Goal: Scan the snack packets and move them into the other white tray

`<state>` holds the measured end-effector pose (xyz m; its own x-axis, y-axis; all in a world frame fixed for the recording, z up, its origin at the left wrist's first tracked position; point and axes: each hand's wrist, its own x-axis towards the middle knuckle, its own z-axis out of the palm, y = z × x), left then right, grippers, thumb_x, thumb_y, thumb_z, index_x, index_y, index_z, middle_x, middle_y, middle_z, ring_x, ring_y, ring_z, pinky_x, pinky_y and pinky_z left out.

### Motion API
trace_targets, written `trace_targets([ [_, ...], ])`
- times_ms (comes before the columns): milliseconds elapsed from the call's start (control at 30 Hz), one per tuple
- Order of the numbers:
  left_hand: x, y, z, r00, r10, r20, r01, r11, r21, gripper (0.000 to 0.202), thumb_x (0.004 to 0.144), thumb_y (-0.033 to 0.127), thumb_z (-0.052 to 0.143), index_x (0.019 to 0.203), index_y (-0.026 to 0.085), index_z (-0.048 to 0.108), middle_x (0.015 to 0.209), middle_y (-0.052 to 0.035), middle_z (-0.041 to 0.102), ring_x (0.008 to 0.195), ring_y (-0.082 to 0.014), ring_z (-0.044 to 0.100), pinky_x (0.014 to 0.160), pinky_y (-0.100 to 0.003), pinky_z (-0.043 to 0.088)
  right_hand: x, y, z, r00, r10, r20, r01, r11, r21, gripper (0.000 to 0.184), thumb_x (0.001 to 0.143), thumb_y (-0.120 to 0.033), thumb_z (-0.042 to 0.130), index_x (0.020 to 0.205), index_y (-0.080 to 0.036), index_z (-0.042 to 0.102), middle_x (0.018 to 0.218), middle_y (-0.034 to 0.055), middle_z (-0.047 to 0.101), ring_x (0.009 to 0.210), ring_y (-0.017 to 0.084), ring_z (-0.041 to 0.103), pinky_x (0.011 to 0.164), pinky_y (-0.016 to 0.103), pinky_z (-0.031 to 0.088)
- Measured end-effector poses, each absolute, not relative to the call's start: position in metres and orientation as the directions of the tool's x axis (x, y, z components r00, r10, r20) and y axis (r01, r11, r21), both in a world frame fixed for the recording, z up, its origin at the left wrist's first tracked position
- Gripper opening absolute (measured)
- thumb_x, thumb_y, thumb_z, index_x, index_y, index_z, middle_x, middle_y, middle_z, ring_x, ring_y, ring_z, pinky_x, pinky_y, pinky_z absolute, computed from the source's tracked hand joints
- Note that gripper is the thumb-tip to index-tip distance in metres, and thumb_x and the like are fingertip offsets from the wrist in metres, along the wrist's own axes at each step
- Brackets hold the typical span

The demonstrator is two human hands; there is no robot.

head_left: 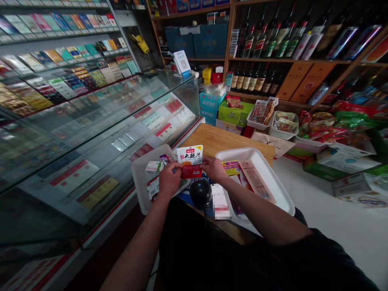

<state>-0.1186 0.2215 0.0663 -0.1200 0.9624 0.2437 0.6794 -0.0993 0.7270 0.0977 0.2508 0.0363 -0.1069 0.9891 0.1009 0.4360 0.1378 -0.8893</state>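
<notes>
Both my hands hold one snack packet [190, 158], white on top with red print and a red lower part, upright above the wooden counter [224, 139]. My left hand [168, 179] pinches its lower left edge. My right hand [213, 167] grips its lower right corner. The packet hangs over a black barcode scanner [200, 194] and a phone [220, 201] lying on the counter. A white foam tray [140, 173] with several small packets lies under my left hand. A second white tray [266, 169] with flat snack packets lies to the right.
A glass display case [100, 133] full of cigarette packs runs along the left. Shelves of bottles [266, 40] and boxes stand behind. Cartons and bins of snacks [273, 117] crowd the floor and far end of the counter.
</notes>
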Motion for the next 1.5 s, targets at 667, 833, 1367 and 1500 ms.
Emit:
trace_targets([
  [667, 0.021, 0.166, 0.098, 0.308, 0.944, 0.115, 0.519, -0.268, 0.812, 0.028, 0.086, 0.026, 0.065, 0.113, 0.022, 0.07, 0.116, -0.009, 0.075, 0.11, -0.0255, 0.069, 0.101, -0.04, 0.053, 0.236, 0.163, 0.06, 0.3, 0.954, -0.03, 0.363, -0.143, -0.921, 0.037, 0.081, -0.037, 0.061, 0.11, -0.018, 0.074, 0.09, 0.0065, 0.078, 0.072, 0.02, 0.071, 0.062, 0.028, 0.053],
  [833, 0.052, 0.15, 0.08, 0.391, 0.92, 0.014, 0.541, -0.242, 0.805, 0.037, 0.084, 0.025, 0.065, 0.12, 0.021, 0.067, 0.12, -0.0126, 0.074, 0.113, -0.0284, 0.069, 0.102, -0.043, 0.053, 0.265, 0.132, 0.049, 0.379, 0.924, -0.046, 0.553, -0.266, -0.79, 0.04, 0.084, -0.039, 0.059, 0.114, -0.017, 0.075, 0.09, 0.0089, 0.079, 0.079, 0.023, 0.074, 0.07, 0.032, 0.055],
  [1367, 0.039, 0.141, 0.094, 0.283, 0.95, 0.132, 0.448, -0.253, 0.857, 0.031, 0.088, 0.027, 0.064, 0.119, 0.024, 0.067, 0.121, -0.0076, 0.074, 0.112, -0.0223, 0.07, 0.101, -0.038, 0.054, 0.267, 0.119, 0.051, 0.334, 0.942, 0.008, 0.728, -0.253, -0.637, 0.037, 0.088, -0.039, 0.059, 0.116, -0.023, 0.075, 0.111, 0.0095, 0.078, 0.098, 0.026, 0.074, 0.086, 0.036, 0.056],
  [1500, 0.012, 0.15, 0.099, 0.173, 0.973, 0.155, 0.385, -0.212, 0.898, 0.022, 0.089, 0.026, 0.064, 0.111, 0.024, 0.068, 0.116, -0.0067, 0.076, 0.11, -0.021, 0.071, 0.1, -0.037, 0.054, 0.254, 0.125, 0.056, 0.271, 0.962, 0.036, 0.751, -0.188, -0.633, 0.037, 0.089, -0.04, 0.058, 0.119, -0.023, 0.074, 0.114, 0.0092, 0.077, 0.102, 0.027, 0.073, 0.093, 0.039, 0.055],
])
